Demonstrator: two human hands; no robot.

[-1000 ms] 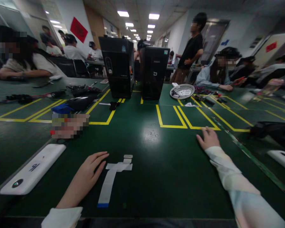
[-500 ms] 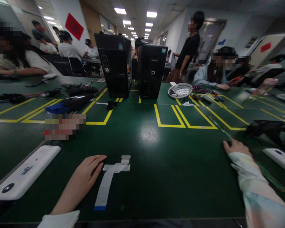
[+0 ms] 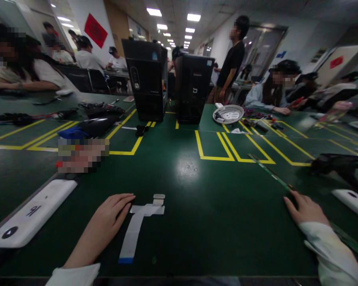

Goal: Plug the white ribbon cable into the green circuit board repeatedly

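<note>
My left hand lies on the green table, fingers stretched out, its fingertips beside a flat white ribbon cable with a blue end and a connector at the top. Over at the right, my right hand rests on a long thin green strip. Its thumb is apart from the fingers, and the strip runs under the hand and comes out beyond the wrist. Whether the fingers grip the strip is hard to see.
White devices lie at the left and right edge. Two black computer towers stand at the back, near a white basket. Cables and a black part lie around. People sit beyond.
My right hand has moved slightly right and nearer to me. The green strip has shifted, its far end now further left. My left hand and the ribbon cable look unchanged.
</note>
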